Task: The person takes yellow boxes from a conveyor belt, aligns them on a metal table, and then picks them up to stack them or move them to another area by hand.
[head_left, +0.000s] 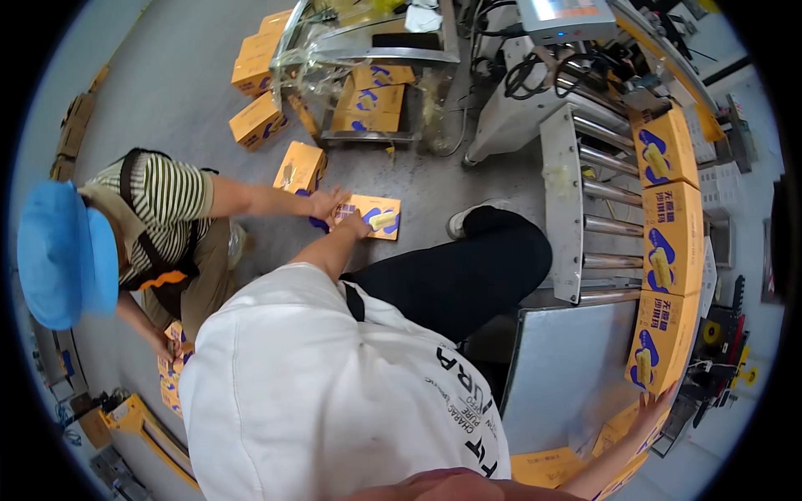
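To the left, my left hand (357, 224) is closed on the near edge of an orange carton (385, 219) printed in blue with a yellow bar. A co-worker's hand (326, 204) is at the same carton's left end. Far to the right, my right hand (656, 404) presses against the end of the nearest carton (660, 342) in a row of upright cartons beside the rollers. Its thumb and fingers look spread, partly hidden by the carton. Two more cartons, a middle one (671, 240) and a far one (666, 150), stand in line beyond it.
A co-worker in a blue cap (63, 255) bends close at left, the other hand on another carton (171, 367). More cartons (259, 119) lie on the floor. A metal roller conveyor (608, 225) and steel table (568, 367) stand right; a metal-framed bin (368, 50) is ahead.
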A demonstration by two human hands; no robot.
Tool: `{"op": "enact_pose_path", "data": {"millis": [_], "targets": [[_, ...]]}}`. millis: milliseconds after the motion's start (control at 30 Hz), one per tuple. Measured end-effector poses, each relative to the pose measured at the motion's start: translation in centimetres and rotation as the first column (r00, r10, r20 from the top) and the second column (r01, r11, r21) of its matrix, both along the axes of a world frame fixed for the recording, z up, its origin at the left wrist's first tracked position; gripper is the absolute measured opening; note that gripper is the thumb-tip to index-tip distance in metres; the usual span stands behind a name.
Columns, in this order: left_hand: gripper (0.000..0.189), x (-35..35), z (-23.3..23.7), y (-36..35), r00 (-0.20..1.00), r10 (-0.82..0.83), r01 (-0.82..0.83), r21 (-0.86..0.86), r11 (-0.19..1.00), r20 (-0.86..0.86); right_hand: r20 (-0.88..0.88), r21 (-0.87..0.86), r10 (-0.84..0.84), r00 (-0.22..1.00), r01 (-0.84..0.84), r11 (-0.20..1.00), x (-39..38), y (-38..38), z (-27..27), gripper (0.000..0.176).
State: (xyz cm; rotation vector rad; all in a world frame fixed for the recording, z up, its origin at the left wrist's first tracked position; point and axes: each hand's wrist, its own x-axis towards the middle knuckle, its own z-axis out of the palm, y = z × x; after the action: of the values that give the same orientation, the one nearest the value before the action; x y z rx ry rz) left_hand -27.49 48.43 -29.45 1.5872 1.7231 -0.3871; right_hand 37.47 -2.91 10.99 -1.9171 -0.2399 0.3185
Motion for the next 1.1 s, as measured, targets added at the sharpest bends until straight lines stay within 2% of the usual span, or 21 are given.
{"op": "enact_pose_path", "data": {"millis": [100,200,300,400,467,533,600,667,767,800,933,1000,1033,1100], "targets": [[0.079,2.6,-0.9,-1.1,0.985,-0.104,0.102,0.019,0.995,0.137,0.0,0.019,-0.003,1.0,0.003,1.0,-0.5,0.5,0.0,0.067],[0.079,6.2,-0.6,-2.0,0.971,-0.2,0.2,0.017,0.98,0.134,0.036,0.032,0.053,0.998,-0.054,0.998,0.4,-0.3,-0.6,0.069],[0.079,9.2,-0.6,-2.8,0.919,-0.314,0.285,0.15,0.947,0.237,0.068,0.01,0.093,0.993,-0.094,0.996,0.6,-0.6,-1.1,0.07],[0.075,11.8,0.5,-2.9,0.864,-0.336,0.357,0.014,0.934,0.376,0.091,-0.024,0.095,0.991,-0.093,0.995,0.7,-0.6,-1.2,0.069],[0.068,13.1,1.8,-2.6,0.802,-0.294,0.467,-0.239,0.852,0.52,0.107,-0.044,0.083,0.991,-0.079,0.996,0.3,-0.2,-1.0,0.07],[0.063,13.9,3.3,-2.6,0.754,-0.193,0.552,-0.448,0.703,0.627,0.128,-0.086,0.051,0.99,-0.04,0.995,0.4,0.1,-1.0,0.07],[0.061,13.8,4.6,-2.8,0.721,-0.1,0.589,-0.529,0.611,0.686,0.193,-0.105,0.029,0.981,-0.009,0.994,0.0,0.9,-0.9,0.068],[0.058,13.2,5.1,-3.2,0.694,-0.054,0.588,-0.522,0.617,0.718,0.297,-0.11,0.024,0.955,0.009,0.994,-1.3,1.8,-0.7,0.066],[0.055,12.8,5.1,-3.8,0.645,-0.003,0.584,-0.491,0.647,0.764,0.243,-0.021,0.172,0.955,-0.172,0.985,0.3,0.8,-0.9,0.063],[0.053,12.8,5.4,-4.0,0.633,0.009,0.581,-0.482,0.656,0.774,0.3,-0.046,0.152,0.942,-0.145,0.988,0.6,0.8,-1.2,0.06],[0.049,12.7,6.4,-4.3,0.587,0.072,0.547,-0.46,0.699,0.806,0.204,0.037,0.182,0.962,-0.194,0.98,2.0,-0.7,-0.9,0.057],[0.045,12.9,5.2,-4.3,0.52,0.189,0.542,-0.493,0.68,0.833,0.222,-0.002,0.163,0.961,-0.167,0.986,2.2,-0.8,-1.0,0.058],[0.046,12.8,4.9,-4.2,0.542,0.188,0.497,-0.493,0.714,0.819,0.235,-0.018,0.153,0.96,-0.153,0.988,2.6,-0.4,-1.0,0.058],[0.046,13.0,9.8,-4.6,0.589,0.183,0.405,-0.483,0.776,0.787,0.247,0.005,0.176,0.953,-0.183,0.983,2.2,0.6,-1.0,0.062]]}}
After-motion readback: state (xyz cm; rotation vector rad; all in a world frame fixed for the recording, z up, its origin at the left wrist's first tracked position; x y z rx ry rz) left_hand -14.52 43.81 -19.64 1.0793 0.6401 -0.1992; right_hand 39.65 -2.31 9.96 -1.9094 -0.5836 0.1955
